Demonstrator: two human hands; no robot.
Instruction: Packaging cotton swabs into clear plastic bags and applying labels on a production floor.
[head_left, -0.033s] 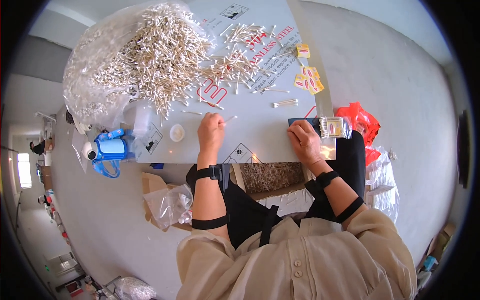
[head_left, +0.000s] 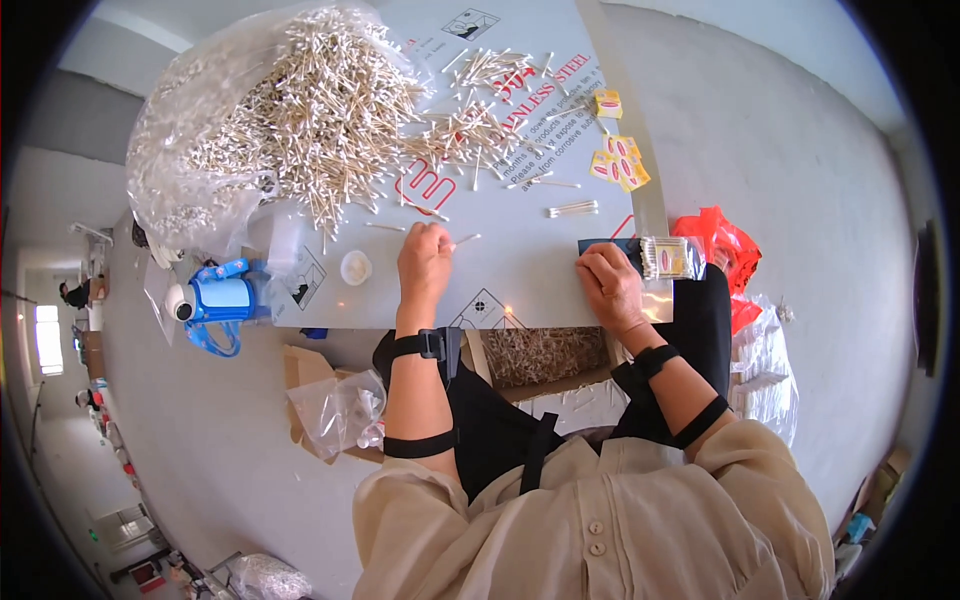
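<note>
My left hand is above the near part of the table, its fingers pinched. A single cotton swab pokes out to the right from its fingertips. My right hand rests by the table's near right edge with its fingers curled in; whatever they hold, if anything, is hidden. Just beyond those knuckles lies a dark blue flat piece, partly covered by a clear packet of cotton swabs with a yellow label. Farther up is a small row of swabs.
A huge heap of cotton swabs spills from a clear plastic bag at the far left. Yellow labels lie near the right edge. A small white dish and a blue bottle stand left. Below is a box of swabs.
The swab at my left fingertips has shifted slightly right and lies a bit flatter. My right hand has hardly moved.
</note>
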